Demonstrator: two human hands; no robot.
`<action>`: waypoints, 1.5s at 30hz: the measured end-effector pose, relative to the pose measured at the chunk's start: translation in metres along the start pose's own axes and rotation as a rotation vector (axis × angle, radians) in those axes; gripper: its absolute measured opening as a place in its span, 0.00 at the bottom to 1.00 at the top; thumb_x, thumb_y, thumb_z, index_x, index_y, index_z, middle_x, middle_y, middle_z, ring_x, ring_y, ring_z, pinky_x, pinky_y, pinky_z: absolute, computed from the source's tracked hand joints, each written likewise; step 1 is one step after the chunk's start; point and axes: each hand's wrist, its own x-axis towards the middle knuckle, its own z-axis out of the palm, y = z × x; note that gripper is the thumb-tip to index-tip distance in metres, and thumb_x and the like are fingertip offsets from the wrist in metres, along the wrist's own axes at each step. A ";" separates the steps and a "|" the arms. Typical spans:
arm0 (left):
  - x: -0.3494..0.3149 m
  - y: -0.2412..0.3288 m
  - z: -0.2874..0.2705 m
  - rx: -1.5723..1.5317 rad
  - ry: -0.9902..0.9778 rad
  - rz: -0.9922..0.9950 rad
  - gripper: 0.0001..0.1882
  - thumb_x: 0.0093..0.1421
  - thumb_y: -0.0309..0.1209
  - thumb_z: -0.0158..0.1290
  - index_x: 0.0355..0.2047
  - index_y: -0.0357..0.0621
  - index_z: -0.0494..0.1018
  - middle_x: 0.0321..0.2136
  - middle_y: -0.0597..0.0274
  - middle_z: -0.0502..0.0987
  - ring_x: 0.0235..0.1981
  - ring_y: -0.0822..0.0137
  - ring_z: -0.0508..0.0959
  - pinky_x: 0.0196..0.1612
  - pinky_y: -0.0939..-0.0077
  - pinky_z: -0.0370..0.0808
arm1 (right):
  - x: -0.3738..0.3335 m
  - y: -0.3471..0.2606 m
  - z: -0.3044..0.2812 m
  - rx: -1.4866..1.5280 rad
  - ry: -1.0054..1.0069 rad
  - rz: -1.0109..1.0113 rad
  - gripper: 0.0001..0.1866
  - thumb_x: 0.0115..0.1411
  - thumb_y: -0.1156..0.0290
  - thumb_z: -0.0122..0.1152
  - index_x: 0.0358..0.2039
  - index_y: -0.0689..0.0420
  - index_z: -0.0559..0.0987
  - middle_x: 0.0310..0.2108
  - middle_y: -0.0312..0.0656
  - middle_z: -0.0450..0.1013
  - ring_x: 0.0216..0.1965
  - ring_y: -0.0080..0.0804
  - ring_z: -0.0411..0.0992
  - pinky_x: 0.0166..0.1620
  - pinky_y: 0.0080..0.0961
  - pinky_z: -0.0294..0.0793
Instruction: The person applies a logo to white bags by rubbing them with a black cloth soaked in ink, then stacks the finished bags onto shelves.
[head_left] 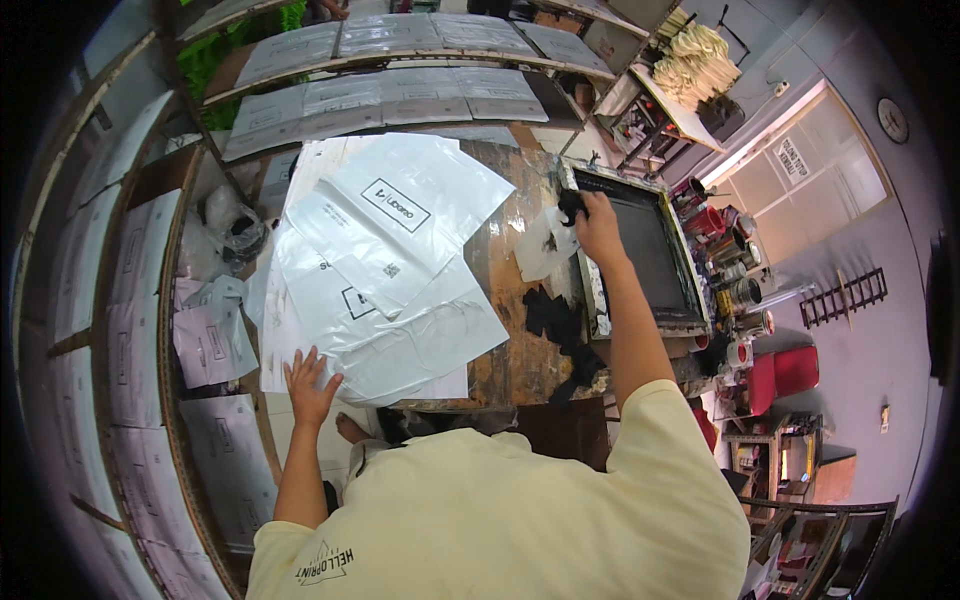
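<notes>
Head view: left hand (310,385) lies flat, fingers spread, on the near edge of a fanned stack of white plastic bags (385,270); it presses down and grips nothing. Right hand (598,225), well apart from the left, is closed on a dark rag (571,205) at the top left corner of the screen frame (640,255).

Handling, as judged: the bags are thin, limp and slippery, likely to slide over one another, best pinned flat or lifted by an edge. The frame looks rigid, with stiff rails to hold, though its mesh is probably delicate.

Clearance: between the hands runs a bare strip of stained worktable (515,340) carrying black ink smears (560,320). Beyond the right hand, cans and pots (735,275) crowd the frame's far side. Racks of printed sheets (140,300) close in left of the left hand.
</notes>
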 end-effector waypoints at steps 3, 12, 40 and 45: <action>-0.006 0.002 -0.005 -0.014 -0.008 -0.005 0.32 0.58 0.53 0.66 0.55 0.43 0.81 0.68 0.56 0.71 0.74 0.48 0.59 0.77 0.43 0.41 | -0.006 0.002 0.028 -0.116 0.029 0.024 0.23 0.60 0.79 0.60 0.57 0.60 0.78 0.53 0.56 0.72 0.56 0.58 0.71 0.59 0.45 0.72; -0.006 -0.003 -0.005 0.012 -0.003 0.024 0.36 0.59 0.59 0.62 0.58 0.46 0.80 0.69 0.58 0.70 0.75 0.49 0.58 0.77 0.44 0.40 | -0.005 0.006 0.031 -0.227 0.014 -0.146 0.25 0.56 0.82 0.61 0.57 0.60 0.80 0.57 0.53 0.74 0.57 0.55 0.71 0.62 0.44 0.71; -0.008 0.000 -0.006 -0.054 0.007 0.013 0.37 0.61 0.63 0.57 0.60 0.51 0.78 0.70 0.63 0.68 0.76 0.53 0.55 0.78 0.45 0.40 | -0.046 0.093 0.051 1.155 -0.166 0.869 0.21 0.70 0.65 0.56 0.62 0.54 0.74 0.54 0.45 0.77 0.52 0.46 0.78 0.53 0.55 0.80; -0.015 -0.006 -0.011 -0.047 -0.007 -0.050 0.40 0.61 0.68 0.54 0.60 0.51 0.79 0.70 0.64 0.67 0.76 0.55 0.54 0.78 0.49 0.39 | -0.118 0.040 0.106 1.564 -0.376 1.104 0.24 0.68 0.61 0.63 0.60 0.59 0.73 0.56 0.48 0.75 0.54 0.48 0.76 0.53 0.47 0.82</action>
